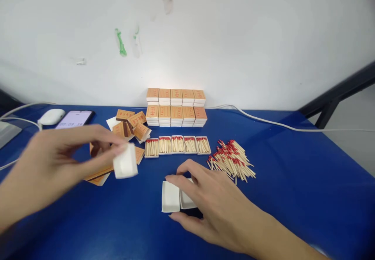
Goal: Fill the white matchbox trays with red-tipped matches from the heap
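My left hand (79, 154) pinches a white matchbox tray (125, 162) between thumb and fingers, lifted above the table and tilted so its hollow side faces me. Lower in the middle, my right hand (205, 197) spans a second white matchbox tray (170, 197) on the table, thumb at the near end and a fingertip at the far end. Beside it, partly under my right fingers, lies a third white tray (187, 199). Behind the hands, a row of several trays filled with red-headed matches (177, 145) lies side by side.
A loose pile of matches (233, 160) lies to the right. Stacked orange-topped matchboxes (176, 113) stand against the wall. Flattened orange matchbox sleeves (125, 127) are scattered at left, near a phone (75, 119) and a white earbud case (52, 116). A white cable (263, 123) runs along the back.
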`<state>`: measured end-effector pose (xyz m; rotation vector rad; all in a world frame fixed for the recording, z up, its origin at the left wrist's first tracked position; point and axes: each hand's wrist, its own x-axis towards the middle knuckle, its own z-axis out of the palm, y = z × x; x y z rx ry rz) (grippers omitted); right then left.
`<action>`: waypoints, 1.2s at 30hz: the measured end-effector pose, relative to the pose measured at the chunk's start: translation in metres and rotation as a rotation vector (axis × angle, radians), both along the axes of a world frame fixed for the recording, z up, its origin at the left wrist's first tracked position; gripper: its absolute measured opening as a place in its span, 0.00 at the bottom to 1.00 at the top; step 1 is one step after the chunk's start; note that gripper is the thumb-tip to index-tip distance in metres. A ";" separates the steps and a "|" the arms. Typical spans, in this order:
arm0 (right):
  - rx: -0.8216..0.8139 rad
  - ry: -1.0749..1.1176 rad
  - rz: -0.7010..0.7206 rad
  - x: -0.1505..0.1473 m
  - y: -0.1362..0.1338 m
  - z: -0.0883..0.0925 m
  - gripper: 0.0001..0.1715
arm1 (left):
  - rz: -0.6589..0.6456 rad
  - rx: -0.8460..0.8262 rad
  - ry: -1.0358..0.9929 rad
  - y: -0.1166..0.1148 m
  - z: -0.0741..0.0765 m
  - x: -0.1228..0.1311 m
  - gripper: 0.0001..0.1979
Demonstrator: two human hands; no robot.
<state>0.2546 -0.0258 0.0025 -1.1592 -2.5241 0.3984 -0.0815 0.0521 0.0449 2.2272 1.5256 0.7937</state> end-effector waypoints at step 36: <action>0.110 0.071 -0.117 -0.022 0.011 -0.013 0.29 | -0.570 0.105 0.399 -0.001 -0.005 0.018 0.09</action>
